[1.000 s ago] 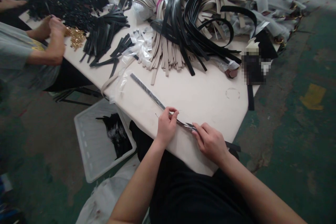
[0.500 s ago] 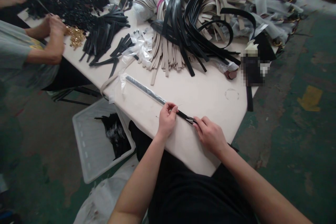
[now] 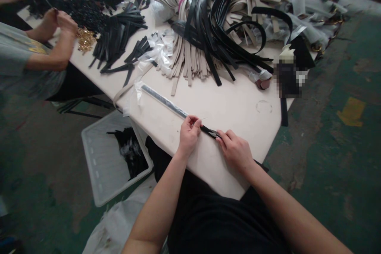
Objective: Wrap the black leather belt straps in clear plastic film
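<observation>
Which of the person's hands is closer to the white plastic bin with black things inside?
Left. The bare left hand is over the pale table, right of the white plastic bin; the bare right hand is farther right.

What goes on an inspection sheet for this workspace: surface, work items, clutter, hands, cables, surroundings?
Surface: pale table, faint ring mark toward the right.
Work items: dark strip lying diagonally, its far part shiny; pointed snips over its near part.
Clutter: black straps over beige straps; crumpled plastic beside them; gold pieces farther left.
Hands: left hand pinches the strip, a thin thread at its fingertips; right hand holds the snips.
Cables: nothing seen.
Surroundings: worn green floor; white bin beside the table with black pieces inside; co-worker's hands at the far left.
</observation>
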Demonstrator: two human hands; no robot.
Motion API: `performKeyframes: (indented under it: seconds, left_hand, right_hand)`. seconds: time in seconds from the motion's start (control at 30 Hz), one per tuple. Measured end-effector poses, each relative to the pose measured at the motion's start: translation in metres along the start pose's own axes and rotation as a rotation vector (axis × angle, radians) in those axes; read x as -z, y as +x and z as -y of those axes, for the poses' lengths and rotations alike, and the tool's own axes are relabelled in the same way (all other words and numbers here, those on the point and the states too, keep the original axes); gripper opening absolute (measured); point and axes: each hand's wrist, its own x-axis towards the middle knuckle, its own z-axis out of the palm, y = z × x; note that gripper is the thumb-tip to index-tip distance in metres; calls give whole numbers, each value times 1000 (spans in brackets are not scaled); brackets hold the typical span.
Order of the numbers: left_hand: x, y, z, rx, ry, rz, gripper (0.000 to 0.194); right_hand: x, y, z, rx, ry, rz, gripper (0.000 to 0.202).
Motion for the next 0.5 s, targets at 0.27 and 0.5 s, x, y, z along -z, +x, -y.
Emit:
performKeyframes:
  seconds: [0.27,0.5]
  left_hand:
    - [0,-1,-2,17,31,5,23]
    - [5,2,-4,-12,-27,-57,22]
  right_hand:
    - [-3,0,-2,7,2,-24,39]
    - [-2,-3,-4,-46,110,-68,41]
